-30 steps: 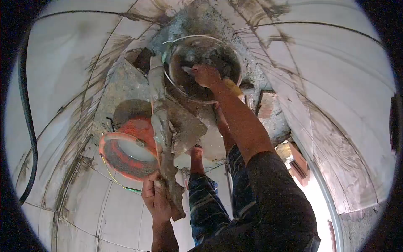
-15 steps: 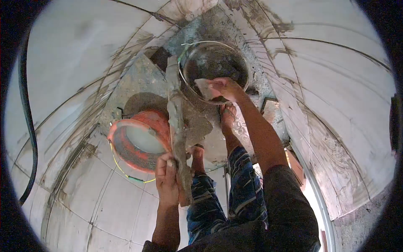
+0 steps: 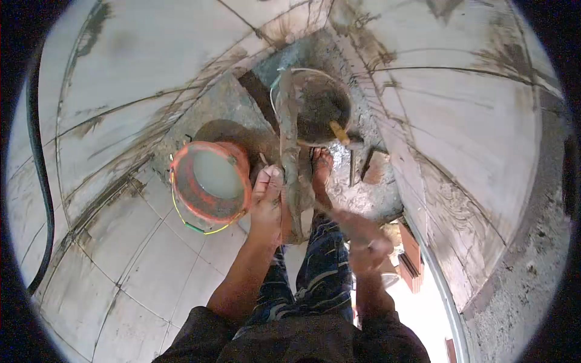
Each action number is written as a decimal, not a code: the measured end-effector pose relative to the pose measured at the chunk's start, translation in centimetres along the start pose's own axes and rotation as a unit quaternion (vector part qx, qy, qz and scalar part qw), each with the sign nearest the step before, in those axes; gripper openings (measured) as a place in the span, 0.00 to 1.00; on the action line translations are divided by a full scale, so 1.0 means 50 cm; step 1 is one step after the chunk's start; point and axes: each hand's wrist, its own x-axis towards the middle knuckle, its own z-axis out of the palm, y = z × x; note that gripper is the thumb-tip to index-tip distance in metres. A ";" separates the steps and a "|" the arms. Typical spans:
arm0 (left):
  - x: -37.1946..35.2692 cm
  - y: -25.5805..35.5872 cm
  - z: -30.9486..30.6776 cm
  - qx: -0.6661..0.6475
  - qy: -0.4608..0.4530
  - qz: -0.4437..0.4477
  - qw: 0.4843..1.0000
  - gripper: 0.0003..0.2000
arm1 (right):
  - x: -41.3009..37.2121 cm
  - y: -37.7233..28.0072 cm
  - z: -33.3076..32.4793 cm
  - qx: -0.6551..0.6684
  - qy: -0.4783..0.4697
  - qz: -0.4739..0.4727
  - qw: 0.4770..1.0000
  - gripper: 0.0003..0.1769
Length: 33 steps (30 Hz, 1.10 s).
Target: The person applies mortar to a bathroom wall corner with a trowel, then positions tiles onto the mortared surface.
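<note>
L hand (image 3: 266, 202) at ctr, fingers pinching mortar-smeared slab (image 3: 290, 136), R hand (image 3: 366, 245) lower R, blurred, can't tell fingers, orange bucket (image 3: 187, 184) mid-L

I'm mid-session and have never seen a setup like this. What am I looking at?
There's no machine: these are a person's bare hands. Every picture comes from one head-worn camera looking forward and down. The left hand holds a long, grey-smeared board, seen nearly edge-on. The right hand is blurred, so I can't tell exactly what it holds. On the floor stand an orange bucket of cloudy liquid and, farther forward, another bucket with dark contents and a yellow handle at its rim.
</note>
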 end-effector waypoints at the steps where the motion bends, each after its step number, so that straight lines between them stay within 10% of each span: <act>1: -0.004 0.001 0.014 -0.001 -0.007 0.004 1.000 0.09 | 0.010 -0.023 0.023 -0.037 -0.051 -0.086 0.994 0.15; 12: 0.002 0.019 0.051 0.022 -0.008 -0.057 0.998 0.20 | -0.100 -0.028 0.017 -0.244 -0.137 -0.125 0.952 0.12; 18: 0.010 0.035 0.056 0.011 0.051 -0.009 0.999 0.14 | 0.023 0.121 -0.040 -0.337 0.085 0.165 0.923 0.20; 28: 0.002 0.034 -0.056 -0.070 -0.019 -0.079 0.994 0.14 | 0.334 0.566 -0.007 -0.518 -0.179 0.141 0.825 0.21; 31: -0.042 0.053 -0.070 -0.096 0.003 -0.120 0.988 0.17 | 0.361 0.534 -0.002 -0.419 -0.096 0.154 0.890 0.25; 33: -0.073 0.061 -0.113 -0.137 -0.046 -0.141 0.979 0.16 | 0.379 0.423 0.014 0.089 0.005 0.320 0.943 0.29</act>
